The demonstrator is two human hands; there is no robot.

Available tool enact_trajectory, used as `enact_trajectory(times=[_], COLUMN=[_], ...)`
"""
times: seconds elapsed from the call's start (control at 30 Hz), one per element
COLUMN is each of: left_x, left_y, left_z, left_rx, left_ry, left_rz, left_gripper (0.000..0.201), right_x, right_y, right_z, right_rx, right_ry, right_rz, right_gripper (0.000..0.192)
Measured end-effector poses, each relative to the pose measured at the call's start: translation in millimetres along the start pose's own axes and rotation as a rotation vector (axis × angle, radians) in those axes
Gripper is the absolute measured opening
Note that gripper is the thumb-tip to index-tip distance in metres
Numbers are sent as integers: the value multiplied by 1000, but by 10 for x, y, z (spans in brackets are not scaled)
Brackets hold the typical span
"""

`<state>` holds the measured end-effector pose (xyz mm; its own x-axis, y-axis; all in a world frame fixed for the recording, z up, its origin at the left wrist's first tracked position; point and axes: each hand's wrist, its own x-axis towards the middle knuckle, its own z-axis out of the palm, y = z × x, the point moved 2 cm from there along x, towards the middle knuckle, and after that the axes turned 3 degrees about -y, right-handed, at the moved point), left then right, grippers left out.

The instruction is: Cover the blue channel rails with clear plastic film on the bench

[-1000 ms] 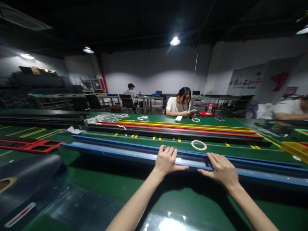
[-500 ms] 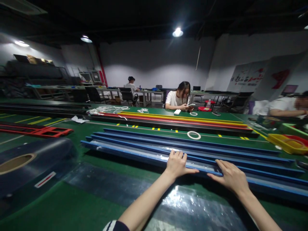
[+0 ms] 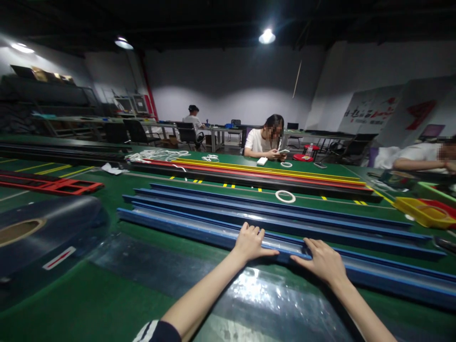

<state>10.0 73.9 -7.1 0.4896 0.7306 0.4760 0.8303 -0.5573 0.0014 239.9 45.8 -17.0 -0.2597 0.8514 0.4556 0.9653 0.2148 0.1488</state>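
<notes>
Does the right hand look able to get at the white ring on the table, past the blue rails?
Probably yes: the white ring lies flat beyond the blue rails, which are low. The right hand rests on the nearest rail; nothing stands between.

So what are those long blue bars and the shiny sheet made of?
The blue bars under the left hand and right hand look like painted metal or hard plastic: straight, stiff edges, dull sheen. The shiny sheet looks like clear plastic film; it glares and wrinkles.
</notes>
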Motion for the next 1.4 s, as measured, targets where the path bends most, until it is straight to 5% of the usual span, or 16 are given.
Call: enact_trajectory(times=[0.33, 0.57, 1.13, 1.4], left_x=[-8, -15, 74, -150], left_y=[-392, -479, -774, -1187], left_z=[36, 87, 203, 125], left_rx=[-4, -11, 7, 76], left_ry=[-59, -66, -47, -35], left_rz=[-41, -33, -15, 13], left_gripper=[76, 78, 80, 75], right_x=[328, 362, 615, 764], right_y=[-254, -321, -479, -963], right_z=[192, 238, 266, 134], right_rx=[-12, -133, -146, -57], right_ry=[-67, -18, -143, -267], right_rz=[-41, -91, -43, -11], right_gripper=[70, 72, 74, 78])
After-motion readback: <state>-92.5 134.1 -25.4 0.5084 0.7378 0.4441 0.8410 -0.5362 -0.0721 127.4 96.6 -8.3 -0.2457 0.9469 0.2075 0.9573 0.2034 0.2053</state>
